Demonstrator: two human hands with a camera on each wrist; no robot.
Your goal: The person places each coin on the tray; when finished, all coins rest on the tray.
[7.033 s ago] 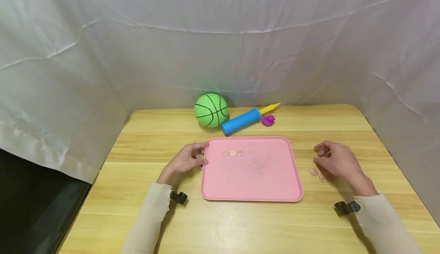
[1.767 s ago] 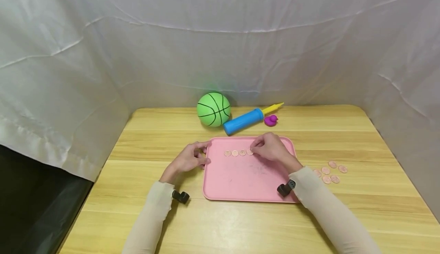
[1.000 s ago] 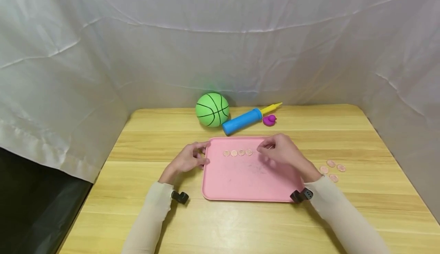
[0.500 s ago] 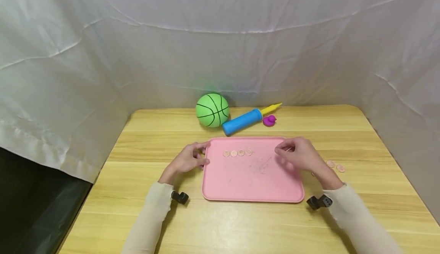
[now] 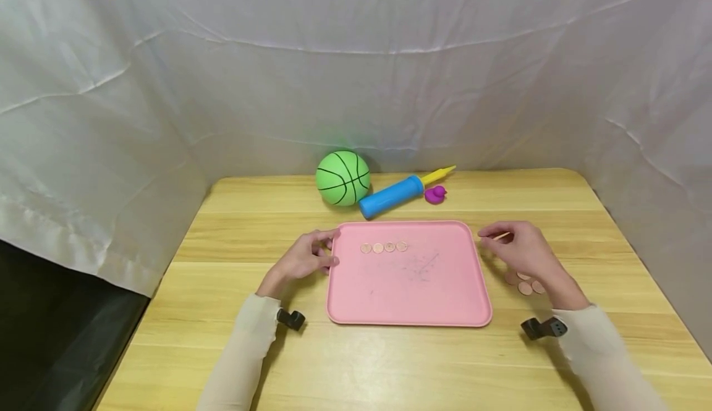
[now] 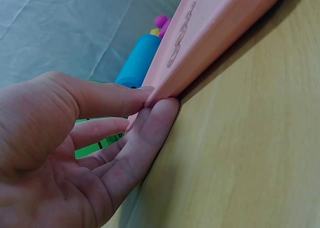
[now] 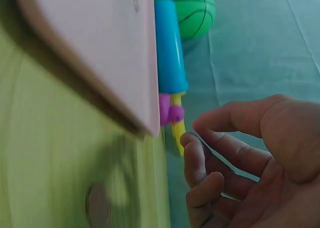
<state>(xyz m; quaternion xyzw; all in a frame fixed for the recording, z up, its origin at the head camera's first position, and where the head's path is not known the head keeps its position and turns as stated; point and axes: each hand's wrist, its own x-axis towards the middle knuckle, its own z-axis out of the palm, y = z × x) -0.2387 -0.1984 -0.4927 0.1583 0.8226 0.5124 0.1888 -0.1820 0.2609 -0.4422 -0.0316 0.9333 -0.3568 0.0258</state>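
My left hand (image 5: 298,256) pinches the left edge of the pink tray (image 5: 378,296) between thumb and fingers. The left wrist view shows the thumb on top of the tray rim (image 6: 160,88) and a finger beneath it. Across the tray's upper left lies a row of several copper-coloured coins (image 5: 378,248), close side by side. My right hand (image 5: 523,251) hovers just beyond the tray's right side, fingers loosely bent and nothing visible between them. Several loose coins (image 5: 525,288) lie on the table under it, some partly hidden. One coin (image 7: 98,204) shows below it in the right wrist view.
Behind the tray are a green ball (image 5: 342,178) with black lines, a blue hand pump (image 5: 392,197) with a yellow nozzle, and a purple toy duck (image 5: 435,194). Grey cloth (image 5: 389,89) hangs around the wooden table (image 5: 378,368).
Another coin has joined the tray's row since the earliest frame. My right hand let go of it and has moved right, off the tray to above the loose coins. The left hand stays put.
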